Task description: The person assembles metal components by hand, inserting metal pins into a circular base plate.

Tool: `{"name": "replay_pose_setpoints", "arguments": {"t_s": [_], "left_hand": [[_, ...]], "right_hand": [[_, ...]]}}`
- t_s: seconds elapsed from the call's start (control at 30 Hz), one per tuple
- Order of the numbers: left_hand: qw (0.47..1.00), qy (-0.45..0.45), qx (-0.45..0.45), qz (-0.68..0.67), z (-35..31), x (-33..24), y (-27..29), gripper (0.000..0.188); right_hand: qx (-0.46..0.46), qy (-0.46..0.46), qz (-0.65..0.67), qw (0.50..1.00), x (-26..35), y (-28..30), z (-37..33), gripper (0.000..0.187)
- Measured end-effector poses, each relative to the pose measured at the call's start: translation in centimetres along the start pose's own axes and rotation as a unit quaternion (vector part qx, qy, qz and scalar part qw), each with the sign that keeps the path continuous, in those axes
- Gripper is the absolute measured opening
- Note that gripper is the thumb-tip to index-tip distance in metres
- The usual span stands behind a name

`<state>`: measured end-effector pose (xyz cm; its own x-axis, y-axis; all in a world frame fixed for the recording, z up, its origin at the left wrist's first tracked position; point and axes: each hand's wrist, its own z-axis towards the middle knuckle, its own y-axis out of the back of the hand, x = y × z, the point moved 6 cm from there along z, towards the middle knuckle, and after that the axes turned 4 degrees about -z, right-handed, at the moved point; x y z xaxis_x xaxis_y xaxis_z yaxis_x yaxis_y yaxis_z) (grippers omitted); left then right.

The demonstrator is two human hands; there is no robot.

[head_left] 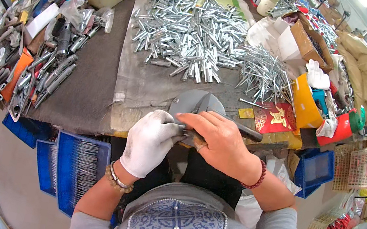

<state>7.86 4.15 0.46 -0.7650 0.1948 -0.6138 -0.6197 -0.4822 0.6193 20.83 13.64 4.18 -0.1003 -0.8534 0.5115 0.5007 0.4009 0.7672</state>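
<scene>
At the left, the gloved left hand [151,140] has its fingers curled nearly closed; they hide whatever they have hold of. Its loose glove fabric could snag, being so near the worked piece. At the middle, the small dark piece [187,137] sits between the two hands, at the table's front edge, mostly covered — a slack pinch could let it drop past that edge. The bare right hand [226,142] appears to close thumb and fingers on it; with no glove, a sharp edge could nick the skin. A grey disc [182,101] stands just beyond, and a dark bar [249,132] juts out beyond the right hand, where the wrist could knock it.

Around them, left to right: steel tools [58,79] heaped on the table, a blue tray [65,163] of thin rods below, then a broad pile of metal sleeves [190,35] behind the disc. Loose pins [263,74], a red card [281,124] and a yellow container [307,102] crowd the right side — little room for that elbow to swing forward.
</scene>
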Motion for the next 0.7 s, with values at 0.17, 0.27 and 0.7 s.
{"name": "replay_pose_setpoints", "arguments": {"t_s": [0.17, 0.27, 0.7], "left_hand": [[1.0, 0.017, 0.012, -0.001, -0.1, 0.0, 0.0, 0.017], [1.0, 0.01, 0.008, -0.001, -0.1, 0.0, 0.1, 0.017], [1.0, 0.004, 0.003, 0.001, -0.2, 0.0, 0.2, 0.025]], "right_hand": [[-0.03, -0.051, 0.092, 0.994, -1.0, -0.1, -0.9, 0.072], [-0.003, -0.041, 0.03, 0.999, -0.7, -0.2, -1.2, 0.073], [0.107, 0.107, -0.208, 0.966, 3.6, -0.2, 1.3, 0.049]]}}
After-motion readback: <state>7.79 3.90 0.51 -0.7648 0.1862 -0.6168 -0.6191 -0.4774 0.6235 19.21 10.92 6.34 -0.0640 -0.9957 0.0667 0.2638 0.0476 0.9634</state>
